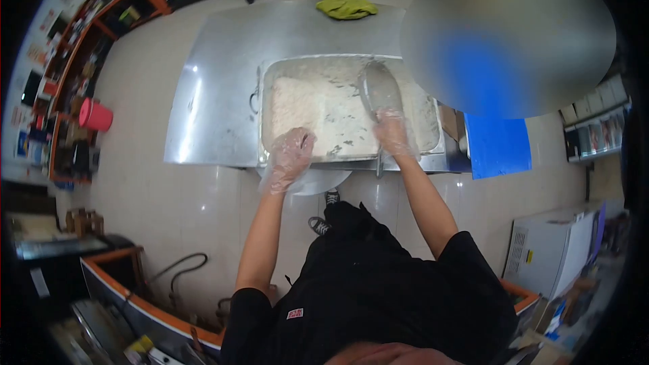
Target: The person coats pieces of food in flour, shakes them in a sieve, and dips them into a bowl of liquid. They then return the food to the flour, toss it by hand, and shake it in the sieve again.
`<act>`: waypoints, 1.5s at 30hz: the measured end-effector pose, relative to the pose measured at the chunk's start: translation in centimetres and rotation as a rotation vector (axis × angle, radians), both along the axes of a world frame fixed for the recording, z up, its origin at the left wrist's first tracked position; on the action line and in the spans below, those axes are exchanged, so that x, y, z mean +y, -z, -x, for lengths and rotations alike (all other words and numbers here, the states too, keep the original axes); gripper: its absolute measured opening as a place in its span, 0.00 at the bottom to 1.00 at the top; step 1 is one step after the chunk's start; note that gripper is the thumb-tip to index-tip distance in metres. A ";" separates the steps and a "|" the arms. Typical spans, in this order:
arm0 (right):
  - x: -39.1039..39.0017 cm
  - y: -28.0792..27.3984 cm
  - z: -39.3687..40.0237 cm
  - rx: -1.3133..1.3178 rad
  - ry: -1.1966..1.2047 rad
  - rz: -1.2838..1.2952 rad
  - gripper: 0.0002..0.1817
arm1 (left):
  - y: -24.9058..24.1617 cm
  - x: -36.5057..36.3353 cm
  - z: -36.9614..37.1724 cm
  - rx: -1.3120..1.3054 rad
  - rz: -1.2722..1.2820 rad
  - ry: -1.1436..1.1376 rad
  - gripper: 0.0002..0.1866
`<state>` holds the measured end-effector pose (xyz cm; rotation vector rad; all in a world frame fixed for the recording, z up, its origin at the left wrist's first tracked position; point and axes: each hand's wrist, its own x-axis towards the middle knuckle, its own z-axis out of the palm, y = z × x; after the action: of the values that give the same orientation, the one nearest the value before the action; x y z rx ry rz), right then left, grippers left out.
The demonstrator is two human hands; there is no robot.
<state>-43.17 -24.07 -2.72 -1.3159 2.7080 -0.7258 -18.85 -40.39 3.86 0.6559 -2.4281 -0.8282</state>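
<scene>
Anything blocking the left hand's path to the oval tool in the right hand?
Nothing visible between the left hand and the oval tool; only pale material in the tray below. The right hand covers the tool's near end.

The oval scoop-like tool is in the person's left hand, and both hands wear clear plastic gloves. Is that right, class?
The hand is wrong: the head view shows the oval scoop-like tool in the person's right hand, not the left hand. Both hands do wear clear plastic gloves.
</scene>
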 end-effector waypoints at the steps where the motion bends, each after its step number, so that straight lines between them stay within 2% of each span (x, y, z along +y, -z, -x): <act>1: -0.3 0.4 -1.0 0.029 -0.013 0.123 0.22 | 0.5 -1.0 0.1 -0.033 0.005 0.016 0.08; 2: -0.4 0.8 -1.6 0.065 -0.029 0.239 0.22 | 2.0 -1.9 0.0 -0.076 0.022 0.052 0.08; 3: -0.8 -0.7 -1.7 -0.030 -0.016 0.110 0.22 | 3.9 -3.1 0.0 -0.112 0.043 0.086 0.08; 5: -0.6 -2.5 -2.8 -0.069 -0.064 0.108 0.24 | 4.6 -3.5 0.4 -0.172 0.017 0.098 0.09; 6: -0.5 -3.4 -3.5 -0.091 -0.089 0.107 0.25 | 3.4 -2.9 0.6 -0.195 -0.027 0.075 0.09; 7: -0.5 -4.7 -4.3 0.058 -0.126 0.194 0.29 | 2.8 -2.7 0.7 -0.225 -0.073 0.052 0.10; 10: -1.4 -9.2 -5.6 0.145 -0.033 -0.048 0.32 | 3.1 -3.3 1.0 -0.315 -0.216 0.061 0.13; 13: -3.1 -9.2 -5.9 0.228 0.062 -0.040 0.34 | 2.9 -4.0 1.4 -0.392 -0.293 0.094 0.15; 16: -6.4 -9.5 -8.8 0.218 0.108 -0.022 0.33 | 5.4 -4.0 2.1 0.060 -0.887 0.379 0.20; 17: -7.6 -8.1 -9.7 0.245 0.105 0.044 0.32 | 5.3 -3.7 2.1 0.017 -0.936 0.452 0.21; 19: -10.3 -6.6 -11.3 0.373 0.025 0.116 0.29 | 1.9 -3.4 2.0 -0.086 -1.019 0.601 0.25; 21: -11.8 -6.3 -12.8 0.283 -0.025 0.207 0.25 | 1.4 -2.7 1.1 0.061 -1.196 0.684 0.26; 22: -12.4 -6.2 -13.2 0.103 0.000 0.300 0.23 | 1.3 -2.6 0.8 0.138 -1.274 0.721 0.27; 23: -13.0 -6.4 -12.8 -0.069 0.015 0.398 0.22 | 1.2 -2.9 0.7 0.085 -1.260 0.706 0.27; 25: -12.2 -10.5 -11.2 -0.334 -0.064 0.292 0.18 | 1.3 -3.5 0.2 -0.008 -1.235 0.664 0.27; 26: -11.1 -11.9 -10.1 -0.471 -0.108 0.226 0.18 | 1.6 -3.5 -0.1 -0.011 -1.326 0.631 0.26; 28: -8.8 -9.4 -5.6 -0.395 -0.142 0.251 0.20 | 2.1 -3.5 0.0 0.000 -1.507 0.548 0.24; 30: -5.6 -3.6 1.6 0.059 -0.278 -0.011 0.19 | 1.6 -3.8 0.0 0.119 -1.642 0.500 0.25; 31: -5.0 -3.0 3.7 0.125 -0.312 -0.136 0.20 | 1.4 -3.8 0.0 0.182 -1.706 0.474 0.25; 33: -4.3 -2.0 7.2 0.267 -0.376 -0.382 0.21 | 1.7 -3.4 0.5 0.105 -1.650 0.441 0.26; 36: -4.4 0.9 11.7 0.386 -0.711 -0.390 0.23 | 2.7 -3.5 1.1 0.106 -1.610 0.447 0.29; 37: -4.8 1.1 12.8 0.294 -0.683 -0.477 0.24 | 2.9 -3.4 1.0 0.112 -1.615 0.460 0.31; 39: -4.7 1.6 14.5 0.090 -0.608 -0.662 0.27 | 1.7 -2.8 0.5 0.187 -1.642 0.417 0.28; 42: -0.7 9.3 19.3 0.517 -0.653 -0.461 0.26 | 1.2 -2.8 0.7 0.212 -1.575 0.414 0.25; 45: -2.9 5.0 17.8 0.434 -0.604 -0.675 0.31 | 2.2 -2.6 1.1 0.190 -1.494 0.432 0.24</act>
<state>-60.99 -26.92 -7.69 -2.0395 2.2132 0.5271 -19.94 -43.03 1.65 0.4191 -1.3940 -2.7198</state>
